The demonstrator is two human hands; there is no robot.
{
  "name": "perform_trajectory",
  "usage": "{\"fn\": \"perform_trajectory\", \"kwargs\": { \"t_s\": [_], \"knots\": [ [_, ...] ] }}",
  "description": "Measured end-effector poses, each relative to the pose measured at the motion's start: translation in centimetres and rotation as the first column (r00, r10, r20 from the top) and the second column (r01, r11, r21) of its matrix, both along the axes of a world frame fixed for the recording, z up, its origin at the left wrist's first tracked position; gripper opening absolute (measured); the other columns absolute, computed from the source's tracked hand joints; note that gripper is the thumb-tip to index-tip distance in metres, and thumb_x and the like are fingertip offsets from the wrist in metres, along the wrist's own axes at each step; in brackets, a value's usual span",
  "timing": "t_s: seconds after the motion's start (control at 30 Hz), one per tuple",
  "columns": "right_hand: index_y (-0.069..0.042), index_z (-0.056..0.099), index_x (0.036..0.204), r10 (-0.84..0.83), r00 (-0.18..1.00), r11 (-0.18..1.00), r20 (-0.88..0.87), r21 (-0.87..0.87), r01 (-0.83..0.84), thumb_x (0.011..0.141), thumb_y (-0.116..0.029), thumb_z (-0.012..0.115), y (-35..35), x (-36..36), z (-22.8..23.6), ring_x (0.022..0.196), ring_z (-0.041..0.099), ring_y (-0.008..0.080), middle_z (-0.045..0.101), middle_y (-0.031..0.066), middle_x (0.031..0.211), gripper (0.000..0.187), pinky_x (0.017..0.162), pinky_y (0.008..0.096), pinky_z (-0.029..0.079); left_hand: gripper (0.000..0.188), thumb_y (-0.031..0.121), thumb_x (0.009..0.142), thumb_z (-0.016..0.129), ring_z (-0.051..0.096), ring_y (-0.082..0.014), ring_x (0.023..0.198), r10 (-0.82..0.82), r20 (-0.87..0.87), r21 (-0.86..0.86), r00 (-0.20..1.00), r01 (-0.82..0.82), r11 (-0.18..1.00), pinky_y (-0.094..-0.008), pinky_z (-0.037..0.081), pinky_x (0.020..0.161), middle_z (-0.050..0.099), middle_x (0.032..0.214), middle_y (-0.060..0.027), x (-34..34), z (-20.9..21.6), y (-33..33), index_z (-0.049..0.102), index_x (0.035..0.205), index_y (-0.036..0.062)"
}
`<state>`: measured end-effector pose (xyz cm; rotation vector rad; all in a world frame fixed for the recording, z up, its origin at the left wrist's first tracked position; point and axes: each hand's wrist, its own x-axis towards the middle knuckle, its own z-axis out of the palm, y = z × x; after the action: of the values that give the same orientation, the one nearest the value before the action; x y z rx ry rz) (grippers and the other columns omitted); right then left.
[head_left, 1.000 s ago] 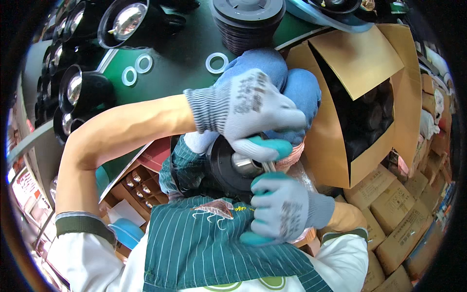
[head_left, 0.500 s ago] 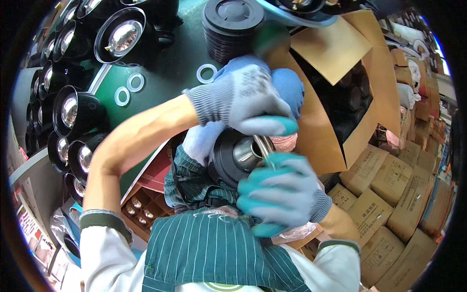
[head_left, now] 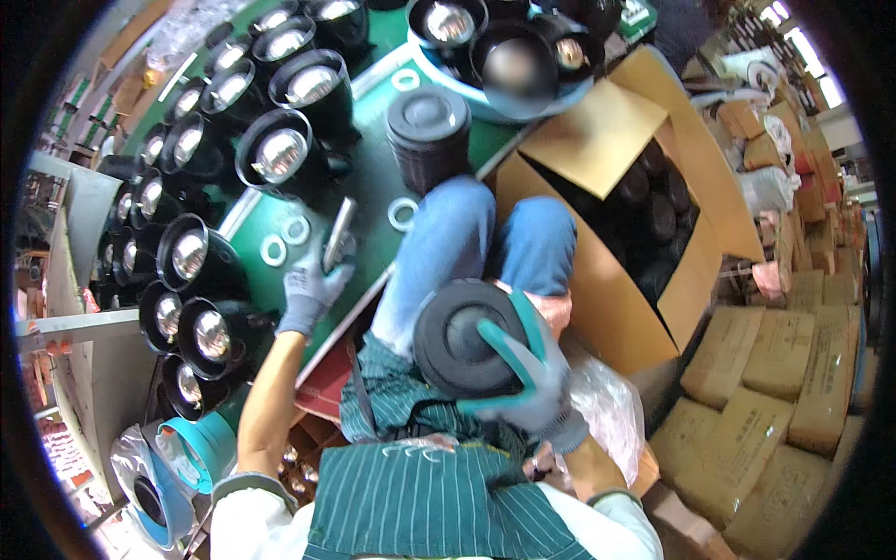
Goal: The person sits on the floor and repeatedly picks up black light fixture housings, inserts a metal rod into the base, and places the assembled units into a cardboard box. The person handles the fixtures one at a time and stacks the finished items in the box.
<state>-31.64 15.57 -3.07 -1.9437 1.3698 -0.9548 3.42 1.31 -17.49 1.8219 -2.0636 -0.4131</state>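
Observation:
My right hand [head_left: 527, 369], in a grey glove with teal fingers, grips a round black disc-shaped part [head_left: 462, 338] over my lap. My left hand [head_left: 313, 285], in the same kind of glove, rests on the green table [head_left: 373, 187] and holds a slim metal tool [head_left: 338, 233] that points away from me. Two white rings [head_left: 285, 240] lie just left of that hand, and a third white ring [head_left: 402, 214] lies to its right. A stack of black discs [head_left: 428, 135] stands on the table beyond.
Several black lamp housings with shiny reflectors [head_left: 280, 154] crowd the table's left and far side. An open cardboard box [head_left: 635, 215] with black parts stands to my right. Sealed cartons [head_left: 765, 373] are piled at the lower right. A teal bin [head_left: 182, 457] sits lower left.
My left hand has left the black disc and moved out to the green table with the metal tool. My right hand now holds the disc alone.

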Motion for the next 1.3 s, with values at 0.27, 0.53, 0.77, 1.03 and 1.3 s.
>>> {"fn": "perform_trajectory", "kwargs": {
  "t_s": [0.27,0.53,0.77,1.03,1.3],
  "knots": [
    [0.004,0.054,0.145,-0.462,0.582,0.882,0.670,0.277,0.381,0.093,-0.066,0.066,-4.6,-2.9,0.2,0.123,0.061,0.0207,0.060,0.0132,0.143,0.088,0.104,0.0380,0.051,0.083,0.044,0.076,0.087,0.053,-0.0492,0.131,-0.294,-0.012,-0.478,0.956,0.252,0.841,-0.0590,0.046,0.106,0.049,0.145,-0.0306,-2.2,8.4,1.9,0.051,0.142,0.0107],
    [-0.016,0.045,0.155,-0.303,-0.146,0.878,0.942,0.216,-0.427,0.102,-0.068,0.047,-18.1,3.0,-0.6,0.144,0.046,0.0295,0.049,0.0096,0.157,0.074,0.117,0.0514,0.041,0.070,0.035,0.072,0.093,0.056,-0.0531,0.126,-0.211,-0.880,-0.223,0.425,0.022,0.974,-0.0596,0.046,0.106,0.050,0.144,-0.0345,-4.5,15.8,-2.2,0.061,0.133,0.0192],
    [-0.011,0.028,0.163,-0.173,0.033,0.937,0.984,0.175,-0.303,0.105,-0.066,0.035,-26.0,3.4,2.2,0.147,0.042,0.0362,0.044,0.0198,0.159,0.080,0.122,0.0545,0.032,0.060,0.023,0.070,0.091,0.057,-0.0453,0.127,-0.258,-0.123,-0.754,0.958,0.079,0.653,-0.0511,0.048,0.106,0.058,0.134,-0.0283,-5.8,24.2,-18.3,0.066,0.124,0.0136],
    [-0.003,0.040,0.157,-0.279,0.240,0.933,0.930,0.321,-0.162,0.106,-0.059,0.040,-15.2,-3.7,-8.3,0.144,0.046,0.0424,0.048,0.0244,0.156,0.077,0.123,0.0572,0.030,0.060,0.018,0.071,0.088,0.063,-0.0408,0.116,-0.187,0.172,-0.654,0.967,0.254,0.713,-0.0468,0.052,0.101,0.061,0.128,-0.0192,-10.7,22.4,-51.6,0.068,0.128,0.0170],
    [-0.001,0.047,0.149,-0.578,0.231,0.805,0.783,0.593,0.006,0.106,-0.054,0.043,-13.3,-5.0,-12.9,0.134,0.054,0.0424,0.056,0.0254,0.145,0.069,0.116,0.0566,0.039,0.061,0.033,0.074,0.086,0.056,-0.0306,0.134,-0.139,0.465,-0.317,0.874,0.310,0.896,-0.0510,0.037,0.112,0.060,0.143,-0.0134,-13.9,12.1,-57.3,0.067,0.132,0.0300]
  ]
}}
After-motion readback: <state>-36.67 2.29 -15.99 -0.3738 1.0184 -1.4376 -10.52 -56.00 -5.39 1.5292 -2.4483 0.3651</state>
